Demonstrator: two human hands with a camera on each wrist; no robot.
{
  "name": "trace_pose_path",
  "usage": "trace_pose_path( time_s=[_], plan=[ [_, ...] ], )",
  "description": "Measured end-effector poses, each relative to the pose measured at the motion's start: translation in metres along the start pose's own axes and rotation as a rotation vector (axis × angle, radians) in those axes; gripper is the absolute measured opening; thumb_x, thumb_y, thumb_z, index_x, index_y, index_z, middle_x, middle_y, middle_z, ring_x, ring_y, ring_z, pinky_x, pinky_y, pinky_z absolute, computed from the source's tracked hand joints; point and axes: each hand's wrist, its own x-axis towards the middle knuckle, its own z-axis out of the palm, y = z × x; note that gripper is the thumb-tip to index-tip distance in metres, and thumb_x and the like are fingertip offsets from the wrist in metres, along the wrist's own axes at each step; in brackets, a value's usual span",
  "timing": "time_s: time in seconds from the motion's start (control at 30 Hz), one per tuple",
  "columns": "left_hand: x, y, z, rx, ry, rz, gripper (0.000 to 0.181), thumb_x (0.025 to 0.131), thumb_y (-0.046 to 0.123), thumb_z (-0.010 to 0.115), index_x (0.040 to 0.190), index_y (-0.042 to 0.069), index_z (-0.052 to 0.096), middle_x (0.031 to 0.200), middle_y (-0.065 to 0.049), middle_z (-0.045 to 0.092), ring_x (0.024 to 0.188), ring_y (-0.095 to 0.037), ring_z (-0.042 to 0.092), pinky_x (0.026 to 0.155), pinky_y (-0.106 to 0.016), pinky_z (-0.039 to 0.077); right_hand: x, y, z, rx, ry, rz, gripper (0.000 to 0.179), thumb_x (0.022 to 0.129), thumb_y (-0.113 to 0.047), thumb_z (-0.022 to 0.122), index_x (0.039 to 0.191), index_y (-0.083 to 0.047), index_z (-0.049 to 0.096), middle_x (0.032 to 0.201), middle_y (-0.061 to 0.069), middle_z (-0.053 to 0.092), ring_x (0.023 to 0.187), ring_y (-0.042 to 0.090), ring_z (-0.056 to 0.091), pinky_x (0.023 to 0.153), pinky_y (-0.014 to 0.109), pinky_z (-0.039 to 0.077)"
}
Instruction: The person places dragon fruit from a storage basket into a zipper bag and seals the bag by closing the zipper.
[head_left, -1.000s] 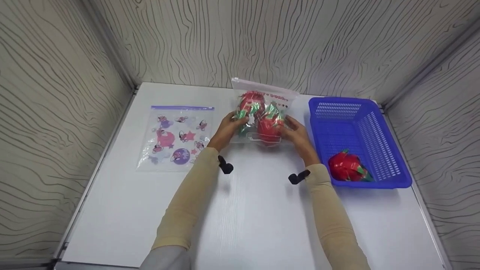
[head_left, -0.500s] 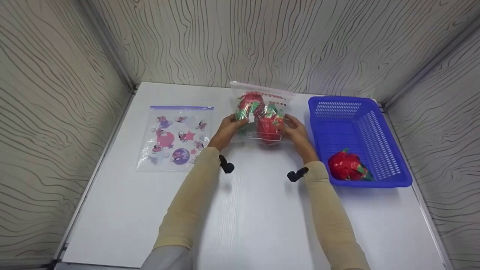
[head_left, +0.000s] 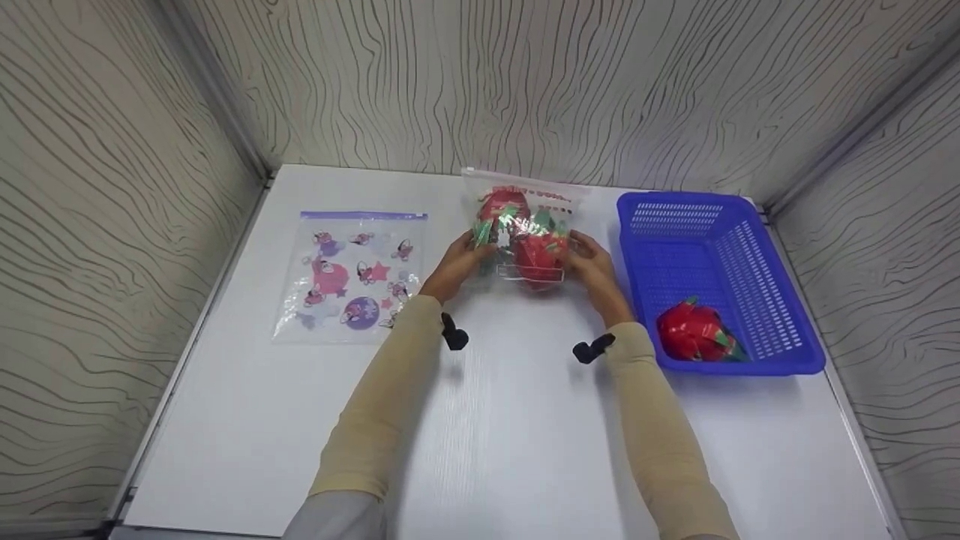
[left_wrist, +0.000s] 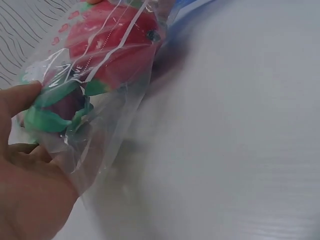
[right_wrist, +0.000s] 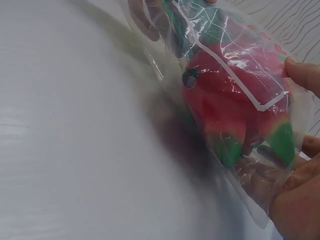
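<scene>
A clear zip bag (head_left: pixel 525 184) with a whitish slider strip and red print holds two red dragon fruits with green tips, one at upper left (head_left: pixel 501 202) and one at lower right (head_left: pixel 538 259). My left hand (head_left: pixel 457 264) grips the bag's left side, thumb in front and fingers behind. On the opposite side my right hand (head_left: pixel 595 270) grips it the same way. Both wrist views show the bag's lower part hanging above the white table with a shadow below; the left wrist view shows the left thumb (left_wrist: pixel 22 97) pressing the plastic near green leaf tips.
To the left a second clear zip bag (head_left: pixel 349 281) with a purple strip and pink cartoon print lies flat on the white table (head_left: pixel 495 435). At right stands a blue plastic basket (head_left: pixel 780 300) with another red dragon fruit (head_left: pixel 694 332) in its near-left corner. Wood-patterned panels (head_left: pixel 525 90) border the table.
The bag's top edge has dropped slightly and tilted back, with both hands still gripping its sides. The flat bag and the basket have stayed in place.
</scene>
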Motion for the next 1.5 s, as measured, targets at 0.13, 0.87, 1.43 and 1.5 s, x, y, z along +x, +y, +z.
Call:
trace_pose_path(
  time_s=[0.13, 0.87, 1.43, 1.5],
  plan=[
    [0.001, -0.003, 0.002, 0.013, -0.003, 0.022, 0.084, 0.103, 0.036, 0.069, 0.170, 0.010, 0.025, 0.175, -0.013, 0.030, 0.165, -0.030, 0.025, 0.134, -0.047, 0.024, 0.000, 0.002, -0.001, 0.024, -0.003, -0.006, 0.070, 0.101, -0.010, 0.071, 0.163, -0.006, 0.039, 0.164, 0.020, 0.047, 0.102, 0.005, 0.065, 0.083, 0.019, 0.056],
    [-0.005, -0.010, 0.000, 0.100, 0.004, -0.015, 0.097, 0.101, 0.046, 0.072, 0.171, 0.008, 0.015, 0.178, -0.013, 0.020, 0.166, -0.033, 0.017, 0.135, -0.048, 0.022, -0.003, 0.010, -0.006, -0.079, -0.022, -0.027, 0.074, 0.104, -0.029, 0.070, 0.164, -0.003, 0.036, 0.174, 0.016, 0.032, 0.159, 0.032, 0.037, 0.127, 0.045, 0.037],
    [-0.009, -0.015, -0.012, 0.013, 0.006, -0.001, 0.079, 0.103, 0.030, 0.069, 0.167, 0.009, 0.027, 0.169, -0.013, 0.038, 0.147, -0.030, 0.052, 0.120, -0.045, 0.048, -0.011, 0.010, -0.007, -0.143, -0.066, -0.009, 0.081, 0.106, -0.038, 0.064, 0.169, -0.005, 0.024, 0.174, 0.017, 0.030, 0.163, 0.031, 0.029, 0.133, 0.044, 0.027],
    [-0.010, -0.014, -0.013, -0.002, 0.014, 0.005, 0.075, 0.102, 0.026, 0.070, 0.164, 0.008, 0.032, 0.165, -0.015, 0.043, 0.142, -0.031, 0.056, 0.118, -0.045, 0.050, -0.012, 0.010, -0.007, -0.148, -0.058, -0.019, 0.080, 0.106, -0.036, 0.065, 0.168, -0.004, 0.026, 0.173, 0.018, 0.033, 0.162, 0.031, 0.031, 0.133, 0.043, 0.028]
  ],
)
